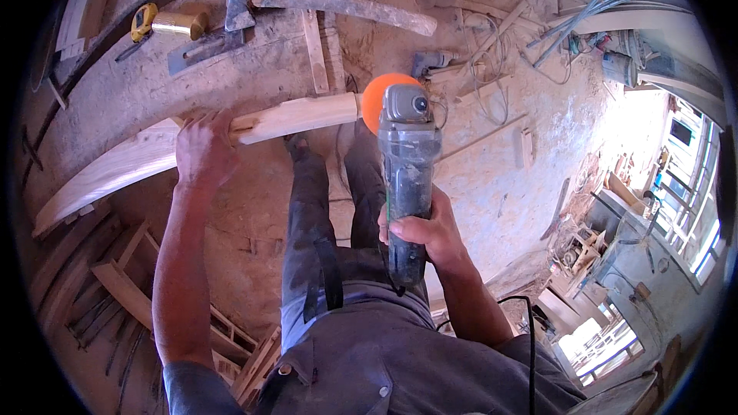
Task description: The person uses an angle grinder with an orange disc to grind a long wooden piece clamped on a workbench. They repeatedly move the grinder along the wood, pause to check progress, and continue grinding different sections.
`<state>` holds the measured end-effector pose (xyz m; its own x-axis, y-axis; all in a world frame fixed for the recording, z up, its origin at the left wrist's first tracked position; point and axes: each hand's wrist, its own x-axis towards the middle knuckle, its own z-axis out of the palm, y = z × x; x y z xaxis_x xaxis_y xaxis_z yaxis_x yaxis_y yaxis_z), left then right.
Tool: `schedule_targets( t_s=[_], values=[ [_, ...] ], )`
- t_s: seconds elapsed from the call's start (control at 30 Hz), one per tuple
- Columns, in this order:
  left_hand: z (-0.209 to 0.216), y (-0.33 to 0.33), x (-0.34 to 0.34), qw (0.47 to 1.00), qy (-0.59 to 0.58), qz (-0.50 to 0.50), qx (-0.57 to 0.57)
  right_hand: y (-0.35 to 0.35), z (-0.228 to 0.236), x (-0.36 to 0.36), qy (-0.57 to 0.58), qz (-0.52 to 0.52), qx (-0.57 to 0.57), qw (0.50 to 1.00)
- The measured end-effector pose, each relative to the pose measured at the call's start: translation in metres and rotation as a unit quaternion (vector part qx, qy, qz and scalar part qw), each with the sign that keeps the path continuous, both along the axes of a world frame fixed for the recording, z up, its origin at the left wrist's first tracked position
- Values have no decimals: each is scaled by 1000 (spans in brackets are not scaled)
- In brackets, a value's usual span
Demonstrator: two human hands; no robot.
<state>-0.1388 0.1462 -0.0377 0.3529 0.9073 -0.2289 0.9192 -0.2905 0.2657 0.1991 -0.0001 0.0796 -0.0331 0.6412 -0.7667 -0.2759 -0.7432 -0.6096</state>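
Observation:
A pale, shaped wooden piece (296, 119) lies along the near edge of the workbench (138, 96), broad at its left end and narrower at the right. My left hand (206, 150) grips it around the middle, fingers over the top. In my right hand (430, 230) is a grey angle grinder (407, 173), held by its body with the head pointing away from me. Its round orange disc (374, 100) is at the right end of the wood; whether they touch I cannot tell. A black cord runs back past my right side.
On the bench lie a hammer-like tool (346, 14) with a long handle, a yellow tape measure (143, 21), a gold tin (181, 24) and a flat metal blade (201, 54). Another power tool (432, 63), cables and wood scraps lie on the dusty floor. Metal rods (588, 11) lean at far right.

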Motion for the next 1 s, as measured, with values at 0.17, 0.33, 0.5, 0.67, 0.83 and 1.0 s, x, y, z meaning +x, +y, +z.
schedule_targets(
  t_s=[0.17, 0.33, 0.5, 0.67, 0.83, 1.0],
  values=[
    [-1, -2, -1, 1000, 4, -19, -3, 16, 1, -2, 2, -27, -3, 1000],
    [-15, -10, -1, 1000, -16, -25, -8, 14, -9, 8, -10, -52, -20, 998],
    [-12, -8, -1, 999, -4, -40, -22, -9, -15, 17, 18, -41, 11, 999],
    [-12, -9, 2, 999, 9, -30, -27, -25, -14, 11, 32, -37, -2, 999],
    [-10, -13, 5, 1000, -20, -14, -20, -9, -16, 0, 18, -7, -4, 1000],
    [-21, -12, -5, 999, 2, -23, -40, 8, -29, 5, 19, -28, -1, 999]
  ],
)
